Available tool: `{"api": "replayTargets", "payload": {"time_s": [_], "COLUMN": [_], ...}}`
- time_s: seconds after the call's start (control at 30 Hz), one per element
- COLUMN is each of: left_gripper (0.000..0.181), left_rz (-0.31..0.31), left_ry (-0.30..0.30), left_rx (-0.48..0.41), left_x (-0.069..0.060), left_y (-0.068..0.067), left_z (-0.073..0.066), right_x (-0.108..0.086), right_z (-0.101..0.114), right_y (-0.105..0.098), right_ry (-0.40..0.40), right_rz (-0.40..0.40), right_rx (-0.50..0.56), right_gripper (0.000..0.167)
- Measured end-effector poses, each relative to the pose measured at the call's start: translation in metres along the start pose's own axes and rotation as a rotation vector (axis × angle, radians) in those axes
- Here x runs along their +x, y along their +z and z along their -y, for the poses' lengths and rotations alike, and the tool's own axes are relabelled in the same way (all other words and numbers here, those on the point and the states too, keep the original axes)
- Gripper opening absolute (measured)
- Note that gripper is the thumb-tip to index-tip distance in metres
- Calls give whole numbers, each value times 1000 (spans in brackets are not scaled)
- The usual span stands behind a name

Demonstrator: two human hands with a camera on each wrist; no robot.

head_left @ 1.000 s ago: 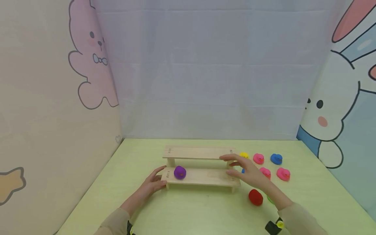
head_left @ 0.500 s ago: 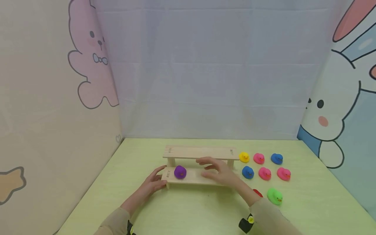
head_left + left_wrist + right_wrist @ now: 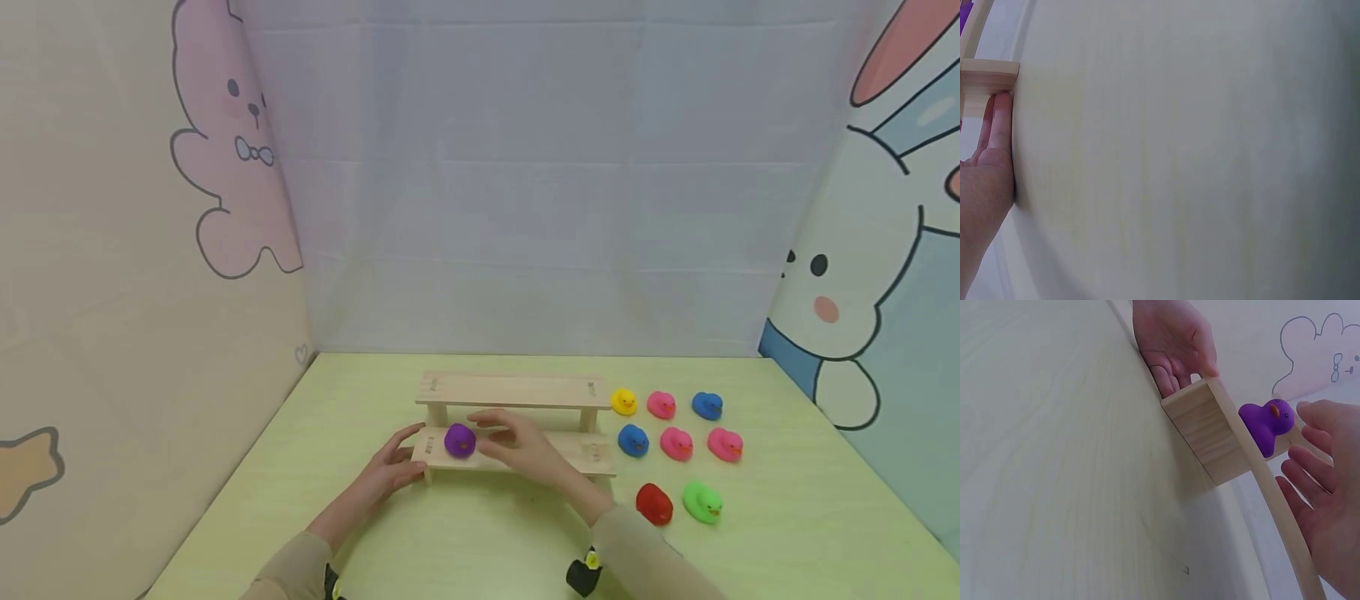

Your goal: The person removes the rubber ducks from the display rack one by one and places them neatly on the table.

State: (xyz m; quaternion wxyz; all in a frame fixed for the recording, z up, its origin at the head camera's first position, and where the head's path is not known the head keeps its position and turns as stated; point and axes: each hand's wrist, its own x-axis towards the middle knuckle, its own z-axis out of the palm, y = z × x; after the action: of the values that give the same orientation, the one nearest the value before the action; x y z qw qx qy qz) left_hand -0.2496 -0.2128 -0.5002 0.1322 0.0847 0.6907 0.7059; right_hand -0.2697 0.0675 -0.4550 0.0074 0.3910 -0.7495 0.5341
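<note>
A two-step wooden shelf (image 3: 525,390) stands on the table. On the left part of its lower step sits a purple rubber duck (image 3: 460,441). My left hand (image 3: 390,468) holds the left end of that step, with the thumb at the front edge; the right wrist view shows its fingers against the wooden leg (image 3: 1200,419). Just right of the duck is my right hand (image 3: 522,450), fingers spread and slightly bent, holding nothing. In the right wrist view a small gap separates its fingertips (image 3: 1310,414) from the purple duck (image 3: 1266,427).
To the right of the shelf lie several rubber ducks, among them a yellow duck (image 3: 624,402), a blue duck (image 3: 633,441), a pink duck (image 3: 724,445) and a green duck (image 3: 702,502). A red duck (image 3: 654,504) faces away. Printed fabric walls surround the table (image 3: 450,542).
My right hand has moved left along the lower step, from its right end to beside the purple duck. The left hand and the shelf stay where they were.
</note>
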Motion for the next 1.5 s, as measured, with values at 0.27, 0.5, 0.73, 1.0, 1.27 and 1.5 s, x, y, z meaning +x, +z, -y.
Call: {"api": "replayTargets", "payload": {"time_s": [0.27, 0.5, 0.73, 1.0, 1.27, 1.5], "left_gripper": [70, 69, 69, 69, 68, 69], "left_rz": [2, 4, 1, -17, -25, -14], "left_ry": [13, 23, 0, -6, -14, -6], "left_rx": [3, -2, 9, 3, -3, 2], "left_x": [0, -2, -2, -3, -1, 0], "left_y": [1, -1, 2, 2, 0, 0], "left_z": [1, 1, -1, -2, 1, 0], "right_x": [9, 12, 10, 9, 8, 8], "right_z": [1, 0, 2, 2, 2, 2], "right_y": [14, 16, 16, 16, 15, 14], "right_ry": [86, 79, 111, 124, 119, 122], "right_rz": [20, 43, 38, 13, 10, 9], "right_rx": [7, -113, -129, -69, -18, -7], "right_gripper": [42, 43, 40, 37, 37, 35]}}
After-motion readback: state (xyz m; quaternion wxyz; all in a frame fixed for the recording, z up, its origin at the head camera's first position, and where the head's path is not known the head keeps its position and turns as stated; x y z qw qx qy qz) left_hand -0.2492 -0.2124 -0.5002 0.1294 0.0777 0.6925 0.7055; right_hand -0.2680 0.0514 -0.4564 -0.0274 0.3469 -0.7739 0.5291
